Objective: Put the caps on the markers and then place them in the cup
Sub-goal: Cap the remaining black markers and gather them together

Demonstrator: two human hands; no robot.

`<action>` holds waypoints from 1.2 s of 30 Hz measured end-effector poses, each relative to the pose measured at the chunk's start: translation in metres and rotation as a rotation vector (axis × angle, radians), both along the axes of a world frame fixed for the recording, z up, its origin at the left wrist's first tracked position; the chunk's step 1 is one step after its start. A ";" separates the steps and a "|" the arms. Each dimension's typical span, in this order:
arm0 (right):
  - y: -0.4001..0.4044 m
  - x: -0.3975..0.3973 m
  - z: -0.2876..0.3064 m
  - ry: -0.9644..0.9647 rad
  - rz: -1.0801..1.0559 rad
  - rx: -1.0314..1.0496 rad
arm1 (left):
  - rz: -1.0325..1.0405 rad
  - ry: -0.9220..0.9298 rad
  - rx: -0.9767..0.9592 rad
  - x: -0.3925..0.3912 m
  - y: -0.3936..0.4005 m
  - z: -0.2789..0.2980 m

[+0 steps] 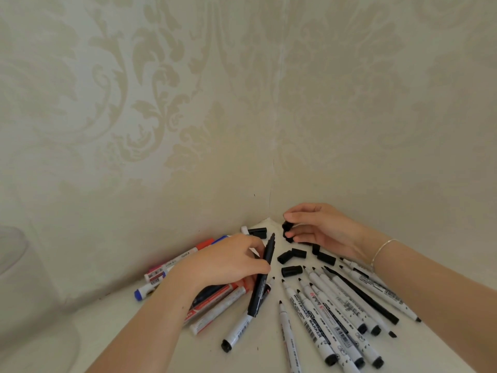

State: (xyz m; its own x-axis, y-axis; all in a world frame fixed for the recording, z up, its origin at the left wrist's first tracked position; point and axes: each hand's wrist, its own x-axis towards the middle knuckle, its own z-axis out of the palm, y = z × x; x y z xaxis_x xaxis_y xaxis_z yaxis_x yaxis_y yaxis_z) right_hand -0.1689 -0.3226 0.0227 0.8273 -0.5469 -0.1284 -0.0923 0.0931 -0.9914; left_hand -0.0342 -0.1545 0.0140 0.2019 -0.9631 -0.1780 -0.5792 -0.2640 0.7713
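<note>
The left hand (231,261) grips a black marker (262,278) partway along its barrel, fingers curled round it, the uncapped tip pointing up and away toward the wall corner and the tail end resting low over the table. The right hand (320,230) pinches a black cap (287,232) between thumb and fingertips, held just beyond the marker's tip and apart from it. A thin bracelet (383,250) circles the right wrist.

Below the right hand, loose black caps (291,270) lie scattered on the white table (139,332). Fanned out nearer the camera is a row of uncapped white markers (330,316) with black tips and black end plugs; one of them reads "WHITEBOARD MARKER" along its barrel, and others carry barcodes and small print too fine to read. A slim all-black marker (363,294) lies across the right side of the fan.

Under and behind the left hand lies a pile of markers with red and blue caps (172,265), their labels illegible. A translucent cup (16,249) stands at the far left edge, blurred. Patterned cream wallpaper (188,103) covers both walls meeting at the corner.
</note>
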 end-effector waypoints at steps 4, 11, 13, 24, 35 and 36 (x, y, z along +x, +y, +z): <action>0.010 0.005 0.001 0.027 0.028 -0.057 | 0.003 0.025 -0.007 -0.001 0.000 0.000; 0.020 0.010 -0.002 -0.015 0.055 -0.045 | -0.007 -0.012 -0.019 0.001 0.000 -0.001; 0.022 0.010 0.001 -0.013 0.065 -0.041 | 0.011 -0.073 -0.043 0.001 -0.001 -0.001; 0.049 0.028 0.017 -0.214 -0.206 -0.106 | 0.332 0.103 -0.416 -0.007 -0.017 -0.001; 0.035 0.018 0.032 -0.092 -0.238 -0.205 | 0.330 0.048 -0.414 -0.009 -0.015 0.001; 0.028 0.015 0.031 -0.100 -0.293 -0.172 | 0.316 -0.023 -0.380 -0.009 -0.014 0.001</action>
